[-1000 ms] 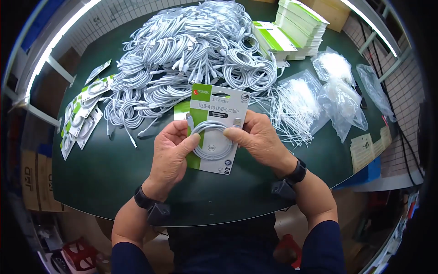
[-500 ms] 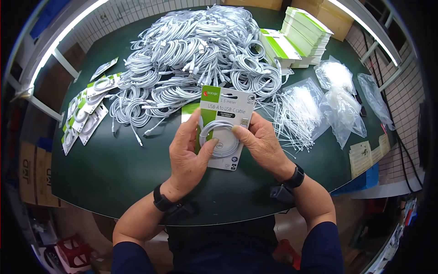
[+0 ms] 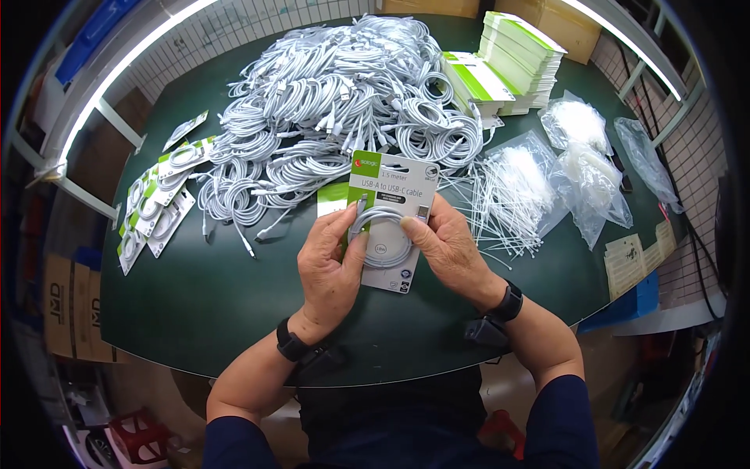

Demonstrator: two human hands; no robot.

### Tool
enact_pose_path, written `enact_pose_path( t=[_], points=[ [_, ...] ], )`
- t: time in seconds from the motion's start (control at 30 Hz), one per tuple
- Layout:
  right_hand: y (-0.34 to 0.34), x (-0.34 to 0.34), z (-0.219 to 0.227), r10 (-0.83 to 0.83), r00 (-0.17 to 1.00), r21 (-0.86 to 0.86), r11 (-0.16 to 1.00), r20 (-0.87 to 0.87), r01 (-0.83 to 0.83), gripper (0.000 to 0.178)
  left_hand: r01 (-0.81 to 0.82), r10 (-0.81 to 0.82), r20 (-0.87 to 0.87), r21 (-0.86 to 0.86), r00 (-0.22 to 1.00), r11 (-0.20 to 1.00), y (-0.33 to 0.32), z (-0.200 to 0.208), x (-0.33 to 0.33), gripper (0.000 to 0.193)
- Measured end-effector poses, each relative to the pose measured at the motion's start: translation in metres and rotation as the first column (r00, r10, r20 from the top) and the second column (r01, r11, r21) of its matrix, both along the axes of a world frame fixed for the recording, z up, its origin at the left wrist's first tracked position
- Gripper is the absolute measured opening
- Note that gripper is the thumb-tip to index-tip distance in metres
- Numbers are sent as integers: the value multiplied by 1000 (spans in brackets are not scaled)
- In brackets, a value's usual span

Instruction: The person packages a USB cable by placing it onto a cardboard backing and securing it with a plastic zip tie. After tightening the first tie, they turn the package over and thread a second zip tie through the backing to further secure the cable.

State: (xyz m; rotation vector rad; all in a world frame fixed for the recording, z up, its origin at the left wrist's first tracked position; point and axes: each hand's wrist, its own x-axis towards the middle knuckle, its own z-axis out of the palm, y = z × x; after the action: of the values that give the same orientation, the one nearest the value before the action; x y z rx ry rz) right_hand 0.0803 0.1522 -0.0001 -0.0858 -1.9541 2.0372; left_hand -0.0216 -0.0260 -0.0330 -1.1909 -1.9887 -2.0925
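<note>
Between my two hands, above the near middle of the table, a green and white cardboard backing card (image 3: 398, 275) is held upright. A coiled white USB cable (image 3: 373, 258) lies against its front. My left hand (image 3: 330, 270) is closed on the left side of the card, thumb and fingertips at the coil. On the right edge my right hand (image 3: 447, 248) pinches the card, its thumb beside the cable's USB plug (image 3: 423, 213). Behind the card, a green piece of card (image 3: 332, 198) shows in part. Fingers behind the card are hidden.
A large heap of coiled white cables (image 3: 328, 86) covers the far middle of the dark green table (image 3: 211, 313). Carded cables (image 3: 160, 195) lie at left. Stacked cards (image 3: 519, 62) stand far right, near loose white cable ties (image 3: 508, 199) and clear plastic bags (image 3: 586, 187).
The view has shifted slightly. My left thumb has drawn back from the coil's middle toward its left side, and both hands still hold the card.
</note>
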Motion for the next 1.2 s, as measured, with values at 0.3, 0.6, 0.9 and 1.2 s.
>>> enact_pose_path(
  t=[0.3, 0.6, 0.9, 1.2],
  points=[
    [0, -2, -4, 44, 999, 103, 994, -3, -44, 40, -10, 10, 2, -2, 1000, 1000, 2, 12, 1, 42],
    [6, -1, 1, 156, 988, 195, 969, -12, -150, 43, 99, -105, -66, -97, 992, 990, 6, 3, -4, 32],
    [7, -2, 5, 150, 988, 215, 964, 32, -153, 47, 90, -104, -142, -101, 984, 991, 7, 10, -11, 27],
    [5, 1, 10, -72, 995, 33, 997, -63, 74, 48, 187, -271, 489, 213, 829, 959, 4, 19, 4, 44]
  ],
)
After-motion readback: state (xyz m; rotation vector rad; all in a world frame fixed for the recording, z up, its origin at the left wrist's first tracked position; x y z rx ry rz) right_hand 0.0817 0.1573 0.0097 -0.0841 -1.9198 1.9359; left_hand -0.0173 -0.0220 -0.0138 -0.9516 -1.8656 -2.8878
